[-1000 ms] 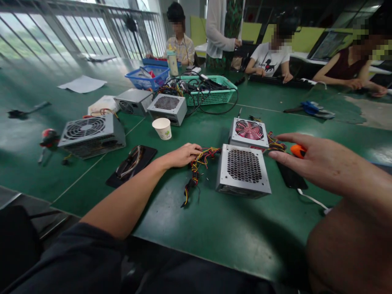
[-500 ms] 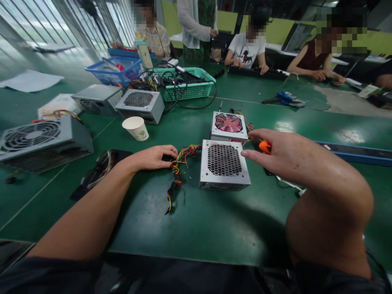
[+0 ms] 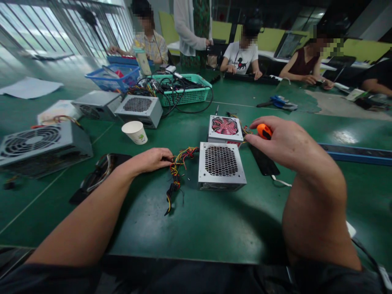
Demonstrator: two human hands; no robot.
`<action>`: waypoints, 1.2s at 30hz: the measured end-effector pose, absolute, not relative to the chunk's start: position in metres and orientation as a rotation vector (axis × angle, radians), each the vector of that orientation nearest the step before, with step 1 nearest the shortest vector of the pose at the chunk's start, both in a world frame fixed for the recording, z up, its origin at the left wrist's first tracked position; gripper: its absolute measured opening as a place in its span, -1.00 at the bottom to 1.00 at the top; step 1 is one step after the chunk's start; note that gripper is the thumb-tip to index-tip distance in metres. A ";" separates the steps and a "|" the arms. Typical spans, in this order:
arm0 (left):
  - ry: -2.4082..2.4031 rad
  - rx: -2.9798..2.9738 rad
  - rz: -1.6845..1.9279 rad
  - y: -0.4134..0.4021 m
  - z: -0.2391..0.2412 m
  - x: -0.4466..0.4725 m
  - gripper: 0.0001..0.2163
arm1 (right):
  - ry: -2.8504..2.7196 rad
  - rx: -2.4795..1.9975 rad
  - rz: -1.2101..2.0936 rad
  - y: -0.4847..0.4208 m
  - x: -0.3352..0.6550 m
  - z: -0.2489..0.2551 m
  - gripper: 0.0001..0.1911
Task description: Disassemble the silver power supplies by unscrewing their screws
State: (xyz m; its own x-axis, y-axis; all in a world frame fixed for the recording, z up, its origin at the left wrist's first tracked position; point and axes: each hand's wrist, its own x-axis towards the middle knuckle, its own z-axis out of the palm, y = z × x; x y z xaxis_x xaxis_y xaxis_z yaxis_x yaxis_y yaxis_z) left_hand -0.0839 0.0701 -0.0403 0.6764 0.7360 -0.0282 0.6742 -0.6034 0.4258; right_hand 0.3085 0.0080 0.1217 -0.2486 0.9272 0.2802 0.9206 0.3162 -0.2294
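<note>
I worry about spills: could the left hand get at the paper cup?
Probably yes: the paper cup stands just beyond the left hand, and only green tabletop shows between them.

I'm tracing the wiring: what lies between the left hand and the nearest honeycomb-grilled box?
In the head view, a bundle of yellow, red and black cables lies between the left hand and the box.

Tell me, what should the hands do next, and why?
Perhaps the left hand should gather up the wire bundle: it is right at that bundle, which sprawls loosely beside the nearest grey box. The right hand is farther off, near the red-fan box.
</note>
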 end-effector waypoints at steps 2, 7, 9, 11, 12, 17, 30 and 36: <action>1.111 2.497 0.198 0.066 -0.035 -0.081 -0.76 | -2.170 -1.521 0.119 0.007 0.307 0.123 -0.69; 1.117 2.520 0.190 0.060 -0.026 -0.077 -0.81 | -2.055 -1.412 0.298 0.002 0.303 0.124 -0.63; 1.118 2.521 0.188 0.059 -0.025 -0.077 -0.81 | -2.039 -1.385 0.242 -0.002 0.301 0.125 -0.63; 1.122 2.523 0.169 0.060 -0.024 -0.076 -0.81 | -2.022 -1.318 0.229 -0.004 0.297 0.125 -0.64; 1.124 2.524 0.154 0.060 -0.024 -0.076 -0.81 | -2.013 -1.276 0.276 -0.005 0.296 0.125 -0.64; 1.137 2.501 0.091 0.058 -0.022 -0.076 -0.82 | -2.064 -1.133 0.631 0.003 0.291 0.115 -0.70; 1.088 2.444 0.146 0.060 -0.030 -0.090 -0.78 | -2.135 -1.098 0.791 0.013 0.288 0.104 -0.76; 1.080 2.516 0.220 0.054 -0.021 -0.087 -0.78 | -2.010 -1.105 0.818 0.013 0.289 0.104 -0.76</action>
